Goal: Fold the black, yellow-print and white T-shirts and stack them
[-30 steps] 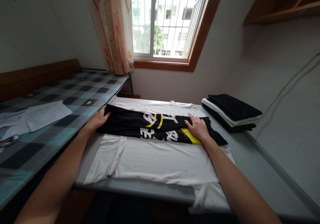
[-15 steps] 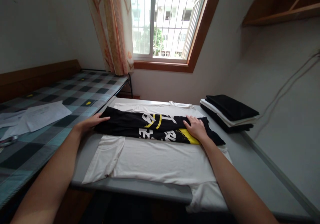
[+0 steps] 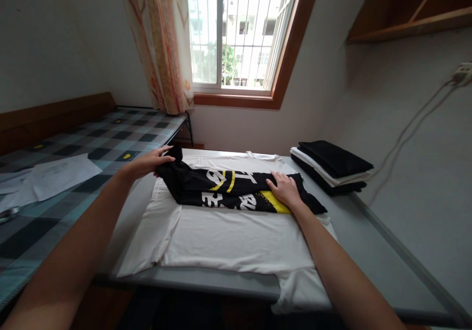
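A black T-shirt (image 3: 195, 185) with white lettering and a yellow patch lies folded into a long strip across a white T-shirt (image 3: 236, 236). My left hand (image 3: 151, 163) grips the strip's left end and holds it up off the white cloth, so that end bends upward. My right hand (image 3: 284, 190) rests flat on the strip near its right end, fingers stretched out over the yellow print. The white T-shirt is spread on the grey table, and one sleeve hangs over the front edge.
A stack of folded black and white clothes (image 3: 332, 165) stands on the grey table (image 3: 379, 251) at the right. On the left is a bed with a checked mattress (image 3: 92, 138) bearing paper sheets (image 3: 55, 177). A barred window and curtain (image 3: 165, 49) are behind.
My left hand has lifted the black T-shirt's left end and brought it up and to the right. My right hand stays on the strip. The view has shifted slightly.
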A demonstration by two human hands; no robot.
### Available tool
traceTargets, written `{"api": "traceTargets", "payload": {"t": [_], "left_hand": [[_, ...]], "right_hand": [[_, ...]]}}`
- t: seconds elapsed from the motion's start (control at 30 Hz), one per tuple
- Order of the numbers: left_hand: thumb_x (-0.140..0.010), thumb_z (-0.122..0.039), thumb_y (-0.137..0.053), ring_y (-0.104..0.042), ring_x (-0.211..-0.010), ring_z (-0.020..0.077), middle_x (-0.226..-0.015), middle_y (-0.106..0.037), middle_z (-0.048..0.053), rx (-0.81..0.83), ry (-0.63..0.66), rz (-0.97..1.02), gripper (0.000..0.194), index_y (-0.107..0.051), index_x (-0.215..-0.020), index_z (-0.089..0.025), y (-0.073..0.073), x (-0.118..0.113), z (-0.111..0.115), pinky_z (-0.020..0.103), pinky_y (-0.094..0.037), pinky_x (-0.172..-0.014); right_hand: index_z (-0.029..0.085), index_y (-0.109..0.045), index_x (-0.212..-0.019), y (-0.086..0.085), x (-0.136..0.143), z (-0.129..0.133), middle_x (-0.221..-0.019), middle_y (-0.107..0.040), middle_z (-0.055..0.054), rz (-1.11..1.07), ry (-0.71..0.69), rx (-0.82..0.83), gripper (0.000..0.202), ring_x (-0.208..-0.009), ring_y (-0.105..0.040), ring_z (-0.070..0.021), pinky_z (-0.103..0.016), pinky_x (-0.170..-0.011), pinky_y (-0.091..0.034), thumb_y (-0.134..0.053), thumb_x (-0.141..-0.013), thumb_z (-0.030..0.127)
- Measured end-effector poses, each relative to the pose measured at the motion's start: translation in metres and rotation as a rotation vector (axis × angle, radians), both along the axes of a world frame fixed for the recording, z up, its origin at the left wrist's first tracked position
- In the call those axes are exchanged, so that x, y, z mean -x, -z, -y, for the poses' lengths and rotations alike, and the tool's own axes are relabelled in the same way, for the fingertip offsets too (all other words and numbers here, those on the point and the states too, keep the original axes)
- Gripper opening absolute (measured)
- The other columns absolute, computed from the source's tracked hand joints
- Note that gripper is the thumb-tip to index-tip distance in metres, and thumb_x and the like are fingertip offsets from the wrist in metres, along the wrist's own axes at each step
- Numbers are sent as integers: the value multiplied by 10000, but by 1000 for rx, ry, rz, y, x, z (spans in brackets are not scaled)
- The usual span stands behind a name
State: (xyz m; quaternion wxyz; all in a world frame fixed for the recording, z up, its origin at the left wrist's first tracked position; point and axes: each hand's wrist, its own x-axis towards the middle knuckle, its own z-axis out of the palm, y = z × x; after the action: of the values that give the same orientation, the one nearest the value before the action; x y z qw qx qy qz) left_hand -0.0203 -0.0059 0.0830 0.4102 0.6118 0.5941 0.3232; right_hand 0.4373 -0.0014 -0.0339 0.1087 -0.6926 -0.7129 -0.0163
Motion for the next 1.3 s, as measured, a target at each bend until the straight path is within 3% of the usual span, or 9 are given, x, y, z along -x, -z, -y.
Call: {"api": "traceTargets", "payload": {"t": [0.13,0.27,0.37,0.57,0.73,0.93,1.07,1.2,1.3], "left_hand": [[-833,-319,-570,-570,-442,134,-765,-689,36,-95,144,-323,777,-240,-1524,-187,8,-83,2,223,-436,-419],[-808,-352,-585,-701,-812,277,-1010,-723,130,-205,305,-921,736,-345,-1491,-216,44,-151,14,324,-523,-663],[-840,-338,-529,-692,-935,331,-1050,-719,160,-260,309,-1135,622,-428,-1439,-207,60,-172,20,379,-519,-735],[-817,-302,-539,-682,-973,339,-1061,-717,156,-281,332,-1155,529,-547,-1339,-222,55,-176,15,392,-515,-766],[-846,-239,-479,-691,-964,285,-1118,-707,127,-225,260,-977,547,-500,-1392,-261,55,-172,5,335,-511,-764],[-965,-392,-390,-687,-690,181,-808,-714,20,-278,342,-693,470,-476,-1410,-268,59,-157,0,287,-507,-777],[-965,-400,-402,-649,-1051,218,-1177,-657,82,-543,323,-620,421,-589,-1307,-241,79,-152,1,330,-474,-958],[-945,-478,-448,-328,-1425,261,-1515,-412,100,-633,444,-687,566,-443,-1451,-222,103,-153,9,441,-231,-1190],[-936,-564,-434,-152,-1488,292,-1584,-301,82,-604,524,-790,652,-356,-1502,-250,110,-154,15,523,-93,-1206]], "right_hand": [[177,-461,-1442,2,-1,-1,-1473,-480,-122,1,-10,-5,564,-1364,-394,-264,-449,-1131,-250,-347,-979,479],[179,-471,-1436,3,-3,-2,-1469,-483,-124,0,-10,-8,560,-1357,-398,-267,-454,-1125,-253,-347,-979,479],[193,-511,-1406,4,-3,-2,-1471,-481,-119,3,-14,-2,536,-1356,-398,-266,-453,-1122,-255,-349,-980,476],[210,-531,-1391,3,-3,-2,-1476,-474,-115,19,-15,9,518,-1363,-390,-271,-457,-1118,-260,-350,-982,473],[211,-533,-1389,1,-2,-1,-1477,-471,-120,13,-10,16,521,-1371,-380,-272,-454,-1122,-251,-342,-984,477],[211,-535,-1385,-1,-2,0,-1476,-474,-119,5,-12,18,518,-1371,-381,-266,-452,-1128,-243,-348,-982,479],[208,-540,-1380,0,-2,0,-1474,-475,-120,-4,-12,17,519,-1372,-380,-267,-452,-1132,-238,-351,-981,481],[214,-535,-1384,0,-2,0,-1476,-472,-119,-2,-12,13,519,-1372,-380,-267,-455,-1128,-242,-344,-982,482],[208,-537,-1383,0,-2,1,-1481,-466,-124,-4,-10,13,519,-1373,-378,-270,-457,-1128,-244,-352,-981,479]]}}
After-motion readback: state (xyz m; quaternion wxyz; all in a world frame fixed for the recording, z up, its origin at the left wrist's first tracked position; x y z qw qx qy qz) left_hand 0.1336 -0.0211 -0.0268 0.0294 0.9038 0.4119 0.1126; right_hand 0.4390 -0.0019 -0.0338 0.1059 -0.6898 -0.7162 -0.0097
